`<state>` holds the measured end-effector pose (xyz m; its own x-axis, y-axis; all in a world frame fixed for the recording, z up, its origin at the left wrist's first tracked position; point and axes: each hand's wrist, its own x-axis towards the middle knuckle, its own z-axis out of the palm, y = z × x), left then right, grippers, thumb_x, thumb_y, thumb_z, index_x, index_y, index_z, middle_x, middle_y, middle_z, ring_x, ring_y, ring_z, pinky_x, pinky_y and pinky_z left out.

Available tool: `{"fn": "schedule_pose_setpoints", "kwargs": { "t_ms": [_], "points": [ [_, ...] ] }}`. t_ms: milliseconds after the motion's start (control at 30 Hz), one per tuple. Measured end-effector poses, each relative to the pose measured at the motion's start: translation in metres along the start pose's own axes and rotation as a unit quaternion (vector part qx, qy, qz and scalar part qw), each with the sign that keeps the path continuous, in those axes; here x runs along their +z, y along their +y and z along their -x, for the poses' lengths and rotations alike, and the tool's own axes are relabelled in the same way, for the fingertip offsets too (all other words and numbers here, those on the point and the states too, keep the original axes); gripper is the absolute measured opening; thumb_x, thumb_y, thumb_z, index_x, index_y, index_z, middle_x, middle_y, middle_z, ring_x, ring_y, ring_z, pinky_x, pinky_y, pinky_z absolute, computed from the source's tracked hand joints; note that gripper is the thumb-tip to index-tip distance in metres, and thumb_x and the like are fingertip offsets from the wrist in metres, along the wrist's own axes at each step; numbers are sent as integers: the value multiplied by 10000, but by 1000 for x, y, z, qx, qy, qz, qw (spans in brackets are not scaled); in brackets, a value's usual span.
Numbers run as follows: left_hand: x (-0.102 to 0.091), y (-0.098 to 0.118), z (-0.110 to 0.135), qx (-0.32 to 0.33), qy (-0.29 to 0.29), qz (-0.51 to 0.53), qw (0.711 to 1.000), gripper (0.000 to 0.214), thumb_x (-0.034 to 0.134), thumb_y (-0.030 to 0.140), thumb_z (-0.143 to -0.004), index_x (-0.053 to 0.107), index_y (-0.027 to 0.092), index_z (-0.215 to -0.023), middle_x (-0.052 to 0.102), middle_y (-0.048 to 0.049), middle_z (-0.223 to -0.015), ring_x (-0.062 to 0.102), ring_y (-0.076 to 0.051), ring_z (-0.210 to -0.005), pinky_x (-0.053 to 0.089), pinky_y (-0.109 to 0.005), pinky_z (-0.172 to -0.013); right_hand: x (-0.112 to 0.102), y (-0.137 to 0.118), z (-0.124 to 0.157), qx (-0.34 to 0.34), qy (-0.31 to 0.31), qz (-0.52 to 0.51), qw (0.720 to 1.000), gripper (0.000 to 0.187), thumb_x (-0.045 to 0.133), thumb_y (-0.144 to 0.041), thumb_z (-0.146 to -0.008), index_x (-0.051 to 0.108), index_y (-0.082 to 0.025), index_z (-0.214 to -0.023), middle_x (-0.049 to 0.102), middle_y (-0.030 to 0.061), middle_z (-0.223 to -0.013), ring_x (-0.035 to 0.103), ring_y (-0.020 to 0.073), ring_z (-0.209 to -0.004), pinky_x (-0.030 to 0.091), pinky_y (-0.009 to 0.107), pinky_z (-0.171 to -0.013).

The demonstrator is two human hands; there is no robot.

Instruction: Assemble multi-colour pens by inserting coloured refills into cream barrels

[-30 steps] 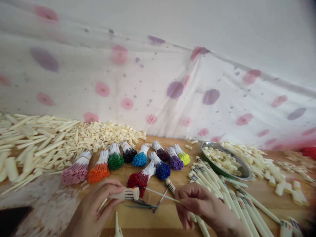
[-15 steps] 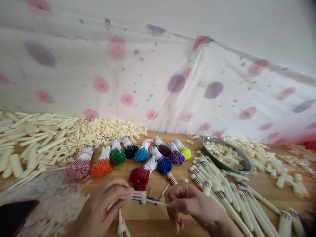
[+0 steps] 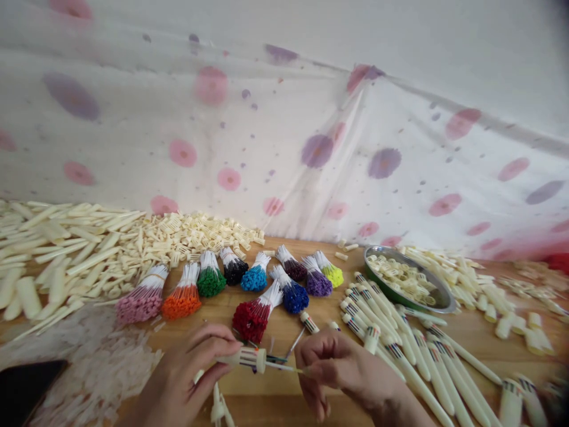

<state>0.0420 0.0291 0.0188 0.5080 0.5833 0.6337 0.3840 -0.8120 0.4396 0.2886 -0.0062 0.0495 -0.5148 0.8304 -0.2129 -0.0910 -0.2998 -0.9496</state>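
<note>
My left hand (image 3: 191,370) is closed around a cream slotted pen barrel (image 3: 249,358), which points to the right with coloured tips in its slots. Thin refills (image 3: 278,359) stick out of its open end. Between thumb and forefinger, my right hand (image 3: 335,367) pinches the yellowish tip of a white refill (image 3: 284,367) whose other end reaches into the barrel. Just behind lies a bundle of dark red refills (image 3: 255,314), and beside it a blue bundle (image 3: 294,293). A short slotted pen part (image 3: 310,322) rests near my right hand.
More refill bundles, among them pink (image 3: 138,299), orange (image 3: 181,299) and green (image 3: 211,279), line the table. Cream parts (image 3: 89,243) are heaped at left. A metal bowl (image 3: 447,303) of slotted pieces and several filled pens (image 3: 422,356) are at right. A dark flat object (image 3: 29,388) lies front left.
The barrel in my left hand has shifted slightly right and turned a little. My right hand has come slightly left with the refill, narrowing the gap between them.
</note>
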Motion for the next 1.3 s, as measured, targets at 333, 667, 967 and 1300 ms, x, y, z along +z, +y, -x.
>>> {"fn": "schedule_pose_setpoints", "kwargs": {
  "t_ms": [333,667,967,1300],
  "points": [
    [3,-7,6,-9,-17,10,1000,139,534,178,-858,577,250,-969,658,-2,-910,665,-107,-832,527,-154,-729,-4,8,2,-36,-11,-30,999,272,567,-261,-665,453,-154,-442,513,-24,-422,460,48,-316,306,132,-322],
    [1,3,1,3,9,17,1000,94,527,225,-868,595,251,-928,688,1,-858,686,-115,-782,542,-162,-703,6,8,-5,-28,-13,79,996,333,545,-382,-763,460,-163,-527,524,-7,-513,484,75,-422,374,173,-411],
    [2,4,3,-22,17,-10,1000,105,527,224,-856,601,248,-928,688,-10,-868,685,-129,-805,548,-176,-712,34,8,-3,-350,217,625,663,291,453,-295,-931,590,-159,-712,575,16,-558,485,118,-492,314,235,-471],
    [0,5,-1,-28,18,-10,999,117,503,227,-867,583,256,-948,687,-7,-868,691,-128,-797,555,-160,-673,34,16,-5,-363,241,584,685,187,410,-174,-925,593,-137,-923,616,24,-605,551,120,-506,398,203,-479]
  ]
}}
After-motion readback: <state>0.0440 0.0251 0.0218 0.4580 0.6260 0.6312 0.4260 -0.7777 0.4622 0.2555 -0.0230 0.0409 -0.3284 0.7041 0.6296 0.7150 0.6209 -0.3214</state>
